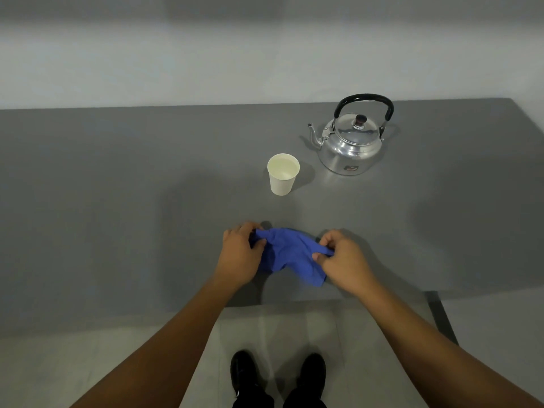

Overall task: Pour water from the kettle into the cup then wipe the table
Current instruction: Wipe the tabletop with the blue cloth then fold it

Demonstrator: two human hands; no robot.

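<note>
A shiny metal kettle [351, 145] with a black handle stands upright at the back right of the grey table [117, 201], spout pointing left. A white paper cup [283, 178] stands upright in front and to the left of it, with water inside. Near the table's front edge lies a crumpled blue cloth [290, 253]. My left hand [240, 256] pinches the cloth's left end and my right hand [343, 260] pinches its right end.
The table's front edge runs just below my hands, and its right edge drops off past the kettle. Pale floor and my two black shoes [278, 375] show below. A light wall stands behind the table.
</note>
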